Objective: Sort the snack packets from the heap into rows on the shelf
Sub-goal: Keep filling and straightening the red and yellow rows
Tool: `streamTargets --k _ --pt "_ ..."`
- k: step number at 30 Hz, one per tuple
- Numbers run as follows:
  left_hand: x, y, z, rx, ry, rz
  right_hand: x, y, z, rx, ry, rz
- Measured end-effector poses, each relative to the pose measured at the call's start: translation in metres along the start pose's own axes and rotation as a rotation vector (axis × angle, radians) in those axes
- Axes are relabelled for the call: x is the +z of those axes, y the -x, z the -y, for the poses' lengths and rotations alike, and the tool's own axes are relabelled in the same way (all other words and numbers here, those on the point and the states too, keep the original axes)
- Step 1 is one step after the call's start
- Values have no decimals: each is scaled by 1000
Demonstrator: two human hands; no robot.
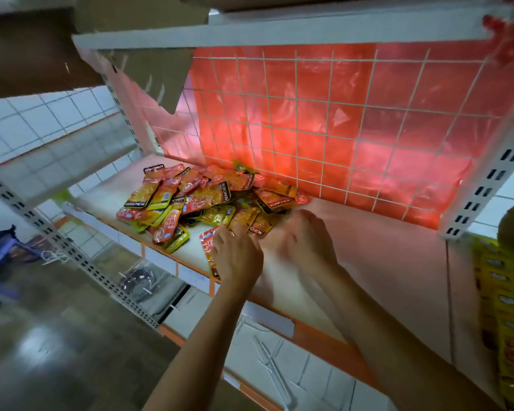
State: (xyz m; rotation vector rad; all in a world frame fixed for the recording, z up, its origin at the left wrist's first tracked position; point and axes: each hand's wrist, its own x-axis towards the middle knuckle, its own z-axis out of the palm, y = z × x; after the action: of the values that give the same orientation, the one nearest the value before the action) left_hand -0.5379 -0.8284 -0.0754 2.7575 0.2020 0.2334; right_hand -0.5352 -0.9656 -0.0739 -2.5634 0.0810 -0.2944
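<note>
**Hands at the near side of the heap, no rows laid yet**

The heap (pixel 202 200) of snack packets lies on the left half of the shelf (pixel 383 262), running from its front edge back to the wire grid (pixel 339 114) at the rear. The right half of the board is where rows could go.

The left hand (pixel 238 256) lies palm-down over a red packet (pixel 206 246) at the shelf's front edge, just apart from the heap. Its fingers bend down onto the packet, but the palm hides whether they pinch it, so I cannot tell its grip. The right hand (pixel 306 235) is at the heap's near right side. It is smeared by motion and may be reaching for a yellow packet, but I cannot tell whether it holds anything.

The packets look like flat, glossy foil sachets, so they are probably light, bendable and slippery against one another. A pinch on a sealed edge or corner should hold better than a grasp across the slick face. Pulling one from low in the heap would likely drag its neighbours towards the front edge.
</note>
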Motion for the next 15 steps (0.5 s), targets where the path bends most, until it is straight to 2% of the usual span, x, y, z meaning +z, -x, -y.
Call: streamTargets --k 5,10,12,15 --pt "-2 -14 27 -93 -103 34 19 -40 15 -39 37 -50" --pt "0 -14 36 -95 -175 116 33 -75 19 -11 101 -164" --pt "-2 -15 37 -79 -192 70 36 -90 18 42 74 -143" --pt "-2 -15 36 -55 -78 14 40 -109 19 54 74 -51"
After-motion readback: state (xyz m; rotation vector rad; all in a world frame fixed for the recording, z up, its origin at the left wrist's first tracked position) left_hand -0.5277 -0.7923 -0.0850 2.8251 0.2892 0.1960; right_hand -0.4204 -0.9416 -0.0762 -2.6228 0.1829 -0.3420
